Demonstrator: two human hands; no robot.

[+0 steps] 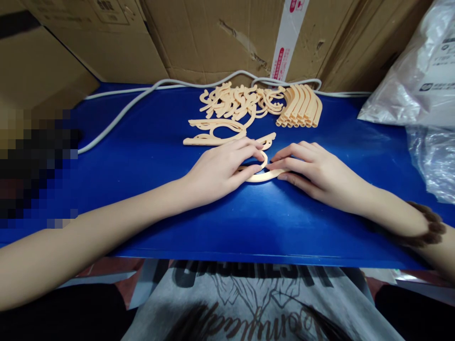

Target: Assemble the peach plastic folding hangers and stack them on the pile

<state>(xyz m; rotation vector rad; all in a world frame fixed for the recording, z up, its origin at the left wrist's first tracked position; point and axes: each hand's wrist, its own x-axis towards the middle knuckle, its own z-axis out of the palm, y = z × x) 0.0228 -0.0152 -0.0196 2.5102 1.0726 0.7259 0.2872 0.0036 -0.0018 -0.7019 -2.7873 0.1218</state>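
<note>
My left hand (231,166) is closed, thumb and fingertips pinching a cream plastic hanger part (263,177) just above the blue table. A small curved loop of the same plastic shows at its fingertips. My right hand (311,170) grips the right end of this part between thumb and fingers, the fingertips hiding that end. How the pieces join is covered by my fingers. Just beyond the left hand lie folded cream hangers (204,141), side by side, and another hanger end sticks out past its knuckles.
A loose pile of cream hooks (234,102) lies further back, beside a neat stack of curved hanger arms (300,106). A white cable (124,115) winds along the rear of the blue table (227,232). Cardboard boxes (213,42) stand behind; a clear plastic bag (401,90) is at right.
</note>
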